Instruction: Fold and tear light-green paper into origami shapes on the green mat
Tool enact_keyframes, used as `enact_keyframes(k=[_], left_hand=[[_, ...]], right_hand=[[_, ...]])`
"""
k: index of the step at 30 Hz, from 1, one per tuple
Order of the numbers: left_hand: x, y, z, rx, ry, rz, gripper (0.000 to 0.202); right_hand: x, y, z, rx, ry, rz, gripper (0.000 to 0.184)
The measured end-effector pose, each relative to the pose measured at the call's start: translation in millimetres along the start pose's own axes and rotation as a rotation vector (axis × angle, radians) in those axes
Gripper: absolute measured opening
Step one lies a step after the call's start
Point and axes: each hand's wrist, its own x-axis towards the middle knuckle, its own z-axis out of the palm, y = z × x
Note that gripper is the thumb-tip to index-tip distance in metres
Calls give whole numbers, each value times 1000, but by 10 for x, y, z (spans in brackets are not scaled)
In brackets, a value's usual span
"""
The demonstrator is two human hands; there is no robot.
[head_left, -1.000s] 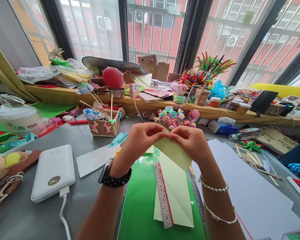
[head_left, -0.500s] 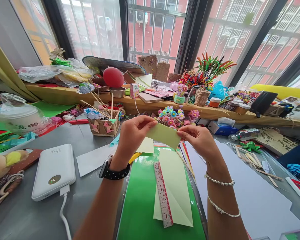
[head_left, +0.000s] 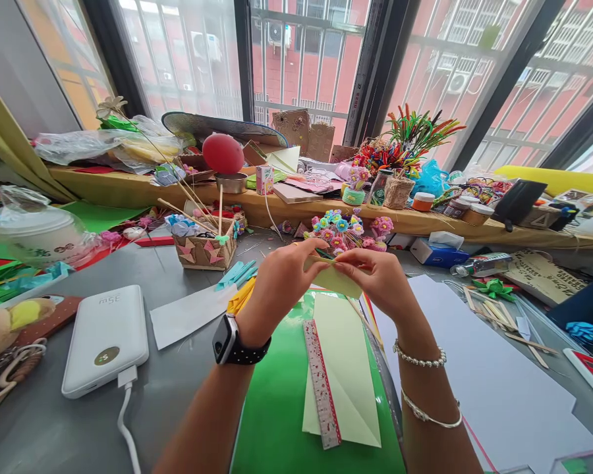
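Note:
A small piece of pale yellow-green paper point(head_left: 337, 283) is held up between both hands, its upper edge pinched and bent. My left hand point(head_left: 285, 284), with a watch at the wrist, is closed on its left part, thumb against fingers. On the right part, my right hand point(head_left: 375, 276) pinches the same edge close to the left fingertips. Below the hands a longer folded sheet of pale yellow-green paper point(head_left: 356, 388) lies on a green board point(head_left: 271, 408). A patterned ruler point(head_left: 322, 385) rests along that sheet's left side.
White sheets point(head_left: 469, 368) spread to the right. A white power bank point(head_left: 106, 342) with a cable lies left. Behind it stand a cardboard box of sticks point(head_left: 205, 251) and, nearer the hands, blue paper strips point(head_left: 236, 274). Crocheted flowers point(head_left: 338, 230) stand beyond the hands.
My hands have come closer together, the left moving right and the right slightly left. The small paper, flat and stretched before, is now bent at its upper edge.

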Motion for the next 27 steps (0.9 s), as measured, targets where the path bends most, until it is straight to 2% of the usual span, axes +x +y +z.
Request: enact_keyframes(k=[6,11,14,16,20,27], left_hand=[[15,-57,-56,3,-5,31,15],[13,-182,-202,74,82,-25,13],[11,-186,-219,131,102,-41,14],[11,-145,-188,122,57,16,16],[1,-49,-104,100,-126,132,16],[-7,-96,-96,148,-141,141,17]], right_hand=[[-11,33,-29,-78,-1,-29,12],[-13,58,-57,-165,14,-30,12],[-4,55,-36,-181,5,-36,12],[-1,36,-10,-177,-26,-59,12],[0,-18,41,-184,-80,-102,14],[3,26,-8,-178,-33,-80,13]])
